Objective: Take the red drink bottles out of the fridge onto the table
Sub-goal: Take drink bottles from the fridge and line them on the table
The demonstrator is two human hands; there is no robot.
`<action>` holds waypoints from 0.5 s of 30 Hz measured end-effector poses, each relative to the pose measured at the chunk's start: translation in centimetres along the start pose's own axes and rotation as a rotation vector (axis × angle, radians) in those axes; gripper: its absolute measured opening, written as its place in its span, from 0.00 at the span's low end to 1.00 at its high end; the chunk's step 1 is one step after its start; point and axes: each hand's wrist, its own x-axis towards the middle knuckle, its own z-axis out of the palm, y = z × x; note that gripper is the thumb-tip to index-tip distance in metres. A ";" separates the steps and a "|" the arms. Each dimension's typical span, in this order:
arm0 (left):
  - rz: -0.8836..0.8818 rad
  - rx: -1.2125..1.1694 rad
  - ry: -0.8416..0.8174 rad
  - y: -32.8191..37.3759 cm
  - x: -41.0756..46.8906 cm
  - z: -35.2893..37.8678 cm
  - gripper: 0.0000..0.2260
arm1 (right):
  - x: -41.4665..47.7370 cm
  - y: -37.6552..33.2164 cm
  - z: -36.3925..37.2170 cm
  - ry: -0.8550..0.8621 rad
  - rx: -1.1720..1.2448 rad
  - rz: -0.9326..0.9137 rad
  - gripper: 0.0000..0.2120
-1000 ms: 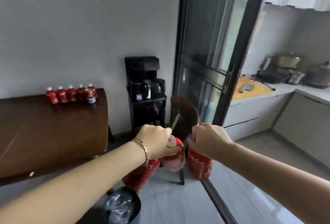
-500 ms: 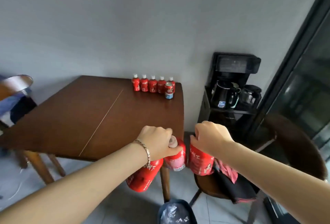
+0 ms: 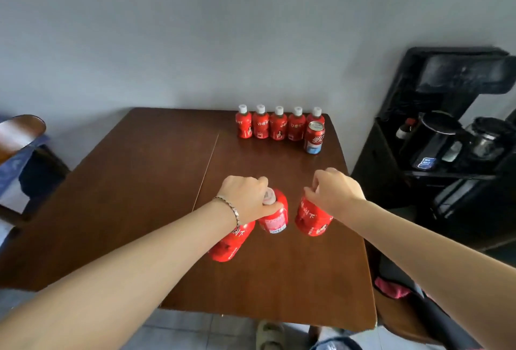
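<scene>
In the head view, the left hand (image 3: 245, 196) is curling its grip tight round the necks of two red drink bottles at once. The capped bottle (image 3: 275, 214) is hanging nearly upright with its pale cap showing between the fingers, while the slanting bottle (image 3: 231, 240) is tilting out under the wrist, probably because one hand is carrying a pair. The right hand (image 3: 335, 190) is closing its grip over the top of a third bottle (image 3: 312, 218), which is hanging upright. All three are hovering over the middle of the brown table (image 3: 139, 196); I cannot tell whether their bases are touching it. Along the far edge, a row of five matching bottles (image 3: 277, 126) is standing by the wall, with a red can (image 3: 314, 137) just in front of the rightmost, so the held ones are likely heading there to join them.
</scene>
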 end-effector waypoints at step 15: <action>-0.051 -0.064 -0.123 -8.5 18.7 8.0 0.23 | 24.2 1.0 3.1 -0.390 0.000 -0.063 0.26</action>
